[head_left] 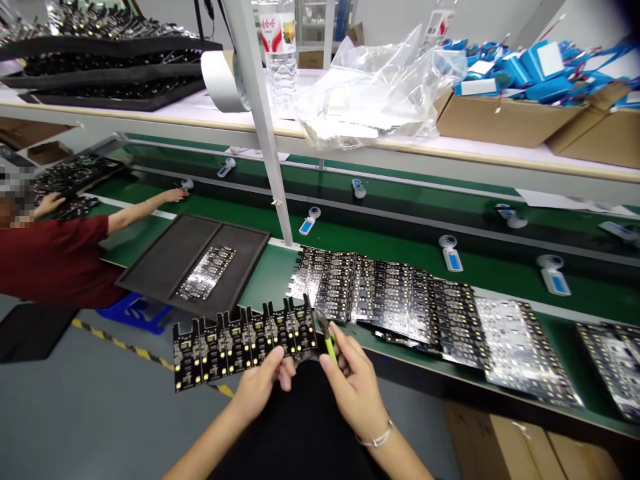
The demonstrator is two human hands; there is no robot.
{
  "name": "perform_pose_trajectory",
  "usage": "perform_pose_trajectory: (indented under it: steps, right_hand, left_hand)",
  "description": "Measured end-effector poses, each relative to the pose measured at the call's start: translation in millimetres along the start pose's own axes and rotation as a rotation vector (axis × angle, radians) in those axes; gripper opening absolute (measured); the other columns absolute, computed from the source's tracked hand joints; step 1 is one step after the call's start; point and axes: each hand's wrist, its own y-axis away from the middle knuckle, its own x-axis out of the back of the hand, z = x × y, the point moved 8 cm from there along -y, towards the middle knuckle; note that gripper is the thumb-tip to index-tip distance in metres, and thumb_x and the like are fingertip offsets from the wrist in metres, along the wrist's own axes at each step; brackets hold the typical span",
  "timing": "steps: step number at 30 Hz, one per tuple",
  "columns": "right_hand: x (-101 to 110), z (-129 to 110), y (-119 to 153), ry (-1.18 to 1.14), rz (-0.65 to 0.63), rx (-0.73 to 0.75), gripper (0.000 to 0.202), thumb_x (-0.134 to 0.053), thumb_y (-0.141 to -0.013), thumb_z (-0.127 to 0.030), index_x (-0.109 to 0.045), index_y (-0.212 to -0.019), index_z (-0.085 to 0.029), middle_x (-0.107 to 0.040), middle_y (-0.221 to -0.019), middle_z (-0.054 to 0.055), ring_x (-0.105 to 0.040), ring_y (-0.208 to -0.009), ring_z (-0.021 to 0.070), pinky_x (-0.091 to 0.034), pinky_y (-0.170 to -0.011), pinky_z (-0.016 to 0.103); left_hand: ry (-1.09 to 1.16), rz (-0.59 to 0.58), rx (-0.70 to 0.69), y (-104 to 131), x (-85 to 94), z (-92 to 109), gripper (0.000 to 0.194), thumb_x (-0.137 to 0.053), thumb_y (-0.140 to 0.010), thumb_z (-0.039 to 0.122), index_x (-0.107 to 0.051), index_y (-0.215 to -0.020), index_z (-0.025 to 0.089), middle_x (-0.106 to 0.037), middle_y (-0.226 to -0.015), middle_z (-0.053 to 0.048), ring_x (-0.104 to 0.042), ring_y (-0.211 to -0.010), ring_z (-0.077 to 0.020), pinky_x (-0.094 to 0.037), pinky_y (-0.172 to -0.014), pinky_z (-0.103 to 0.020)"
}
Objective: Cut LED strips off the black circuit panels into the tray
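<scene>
My left hand [267, 383] grips the lower edge of a black circuit board panel [243, 343], which has several notched sections and yellowish square parts. My right hand [353, 373] is closed round green-handled cutters [330, 345], whose dark jaws are at the panel's right end. Whether the jaws touch the board is too small to tell. Just beyond my hands, overlapping stacks of similar panels [400, 300] lie along the bench edge. To the left, a black foam tray [155, 267] holds a small panel piece [207, 272] in its right compartment.
Small white devices with blue screens [453, 259] lie on the green conveyor [380, 248]. A metal post [270, 153] rises behind the panels. The shelf above bears a bottle [280, 60], plastic bags and a carton [500, 123] of blue packs. At left, a person in red [55, 260] reaches over the conveyor.
</scene>
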Motion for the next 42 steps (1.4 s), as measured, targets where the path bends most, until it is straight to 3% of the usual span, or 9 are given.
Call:
perform_pose_trajectory:
  steps: [3,7,14,18,23,26,32,37,42]
  right_hand:
    - [4.3,-2.8,-8.7,0.045,0.022,0.018,0.052,-0.053,-0.09,-0.039,-0.045,-0.139,-0.023,-0.053,-0.086,0.002,-0.051,-0.071,0.0138,-0.048,-0.066,0.026]
    - [9.3,4.8,-12.3,0.029,-0.018,-0.011,0.051,-0.053,-0.09,-0.041,-0.048,-0.137,-0.021,-0.054,-0.084,0.002,-0.05,-0.066,0.013,-0.047,-0.061,0.025]
    - [16.4,2.2,-4.0,0.322,0.117,-0.001,0.053,-0.053,-0.09,-0.04,-0.045,-0.14,-0.027,-0.061,-0.097,0.008,-0.061,-0.086,0.0208,-0.052,-0.079,0.033]
    - [3.1,10.7,-1.4,0.138,-0.064,0.001,0.05,-0.05,-0.092,-0.038,-0.047,-0.139,-0.023,-0.063,-0.099,0.008,-0.062,-0.084,0.0182,-0.054,-0.076,0.029]
    - [15.3,18.1,6.2,0.492,0.045,0.003,0.051,-0.05,-0.091,-0.039,-0.044,-0.141,-0.028,-0.06,-0.095,0.007,-0.061,-0.084,0.0213,-0.053,-0.078,0.035]
    - [5.6,25.6,8.2,0.349,-0.116,0.03,0.052,-0.05,-0.092,-0.037,-0.041,-0.142,-0.025,-0.061,-0.09,0.004,-0.06,-0.073,0.0155,-0.053,-0.068,0.026]
    - [3.5,34.1,15.4,0.785,-0.055,0.058,0.05,-0.047,-0.093,-0.03,-0.04,-0.142,-0.029,-0.059,-0.093,0.007,-0.06,-0.082,0.0217,-0.051,-0.077,0.035]
    - [-23.0,43.4,10.8,0.978,-0.212,0.04,0.05,-0.045,-0.093,-0.026,-0.04,-0.142,-0.03,-0.059,-0.096,0.007,-0.059,-0.078,0.0214,-0.049,-0.072,0.034]
    - [-44.4,67.5,-10.3,1.11,-0.392,-0.027,0.049,-0.043,-0.092,-0.023,-0.04,-0.14,-0.033,-0.06,-0.104,0.008,-0.057,-0.09,0.0267,-0.045,-0.07,0.037]
  left_hand:
    - [-0.003,-0.088,-0.009,0.5,-16.8,4.2,0.052,-0.043,-0.089,0.061,-0.07,-0.077,0.018,-0.067,-0.069,-0.004,-0.059,-0.068,-0.0183,-0.046,-0.072,-0.032]
    - [0.0,-0.118,0.007,0.6,-21.5,8.4,0.054,-0.041,-0.09,0.061,-0.069,-0.076,0.016,-0.068,-0.066,-0.005,-0.06,-0.067,-0.0178,-0.047,-0.073,-0.031]
    - [-0.036,-0.048,0.041,1.4,-28.2,6.3,0.054,-0.048,-0.085,0.064,-0.07,-0.078,0.015,-0.068,-0.069,-0.004,-0.062,-0.071,-0.0181,-0.049,-0.077,-0.031]
    - [0.036,-0.003,0.033,-1.1,-25.2,2.3,0.055,-0.048,-0.084,0.065,-0.071,-0.079,0.015,-0.069,-0.07,-0.005,-0.062,-0.07,-0.0177,-0.05,-0.075,-0.031]
    - [0.083,0.054,0.077,-6.3,-20.2,-11.8,0.054,-0.053,-0.082,0.064,-0.072,-0.079,0.014,-0.071,-0.071,-0.006,-0.062,-0.071,-0.0172,-0.051,-0.075,-0.03]
    - [0.16,0.088,0.062,-11.0,-17.8,-17.3,0.052,-0.054,-0.082,0.062,-0.072,-0.081,0.013,-0.071,-0.072,-0.007,-0.063,-0.071,-0.0171,-0.051,-0.074,-0.029]
    - [0.043,0.197,0.104,-17.2,3.5,-17.9,0.052,-0.055,-0.081,0.063,-0.071,-0.073,0.014,-0.07,-0.07,-0.007,-0.063,-0.07,-0.0184,-0.051,-0.072,-0.03]
    - [-0.212,0.216,0.159,-16.3,21.9,-20.8,0.052,-0.049,-0.082,0.065,-0.065,-0.064,0.019,-0.066,-0.058,-0.003,-0.06,-0.062,-0.0189,-0.049,-0.07,-0.03]
    - [-0.429,0.399,0.139,-12.0,53.0,-20.1,0.053,-0.047,-0.08,0.067,-0.063,-0.06,0.021,-0.066,-0.058,-0.003,-0.064,-0.067,-0.0241,-0.05,-0.071,-0.034]
